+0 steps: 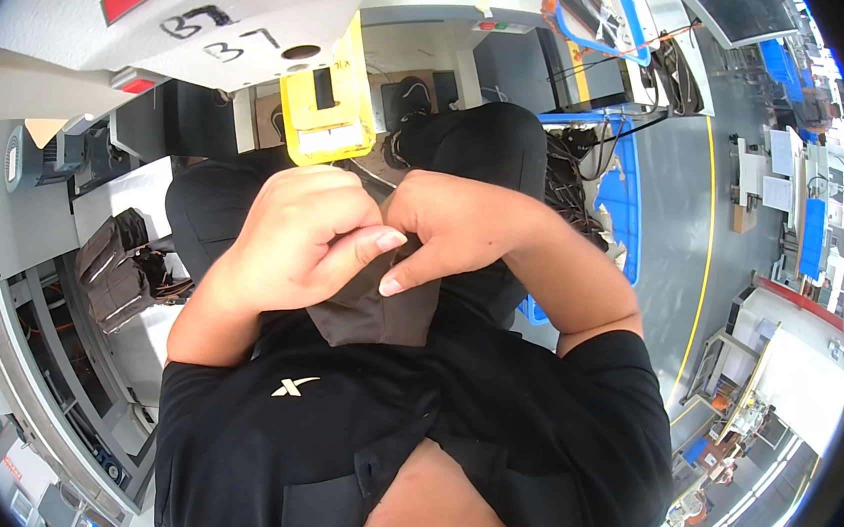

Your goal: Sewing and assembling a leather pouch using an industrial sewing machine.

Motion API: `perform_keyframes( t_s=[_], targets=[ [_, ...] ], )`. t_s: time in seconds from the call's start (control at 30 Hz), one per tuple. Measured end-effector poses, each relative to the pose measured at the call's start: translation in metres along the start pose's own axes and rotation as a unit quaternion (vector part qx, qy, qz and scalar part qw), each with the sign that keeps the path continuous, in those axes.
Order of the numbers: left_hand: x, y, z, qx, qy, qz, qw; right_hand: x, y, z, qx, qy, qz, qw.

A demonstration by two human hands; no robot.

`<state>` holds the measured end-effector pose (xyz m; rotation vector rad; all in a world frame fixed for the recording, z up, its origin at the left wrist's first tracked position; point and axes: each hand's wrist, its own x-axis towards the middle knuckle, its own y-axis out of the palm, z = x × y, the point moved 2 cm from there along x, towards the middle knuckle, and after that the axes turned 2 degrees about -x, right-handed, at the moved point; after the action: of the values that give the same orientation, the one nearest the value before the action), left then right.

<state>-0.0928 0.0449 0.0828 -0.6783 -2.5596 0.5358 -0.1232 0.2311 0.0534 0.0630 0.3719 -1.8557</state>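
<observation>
In front of my chest, both hands come together on a dark brown piece of flexible sheet material, perhaps fabric or leather. It hangs down between them toward my shirt. My left hand is closed, thumb pointing inward and fingers curled under at the piece's upper edge. Closed as well, my right hand lays its thumb over the piece, with the other fingers bent out of sight. The two thumbs lie near each other. What the hidden fingertips do on the far side cannot be seen.
A white machine head stands ahead at the left, beside a yellow plate. More dark brown pieces lie on a white surface at left. At right, a blue crate holds dark pieces. A grey aisle runs farther right.
</observation>
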Motion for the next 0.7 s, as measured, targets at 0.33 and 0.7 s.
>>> perform_keyframes(
  t_s=[0.33, 0.7],
  targets=[
    [-0.003, -0.006, 0.004, -0.013, -0.011, -0.016, 1.000, 0.002, 0.000, 0.007, -0.008, -0.043, -0.028, 0.999],
    [-0.001, -0.010, 0.001, -0.005, -0.021, -0.004, 1.000, 0.008, -0.003, 0.010, -0.032, 0.049, 0.023, 0.998]
  ],
)
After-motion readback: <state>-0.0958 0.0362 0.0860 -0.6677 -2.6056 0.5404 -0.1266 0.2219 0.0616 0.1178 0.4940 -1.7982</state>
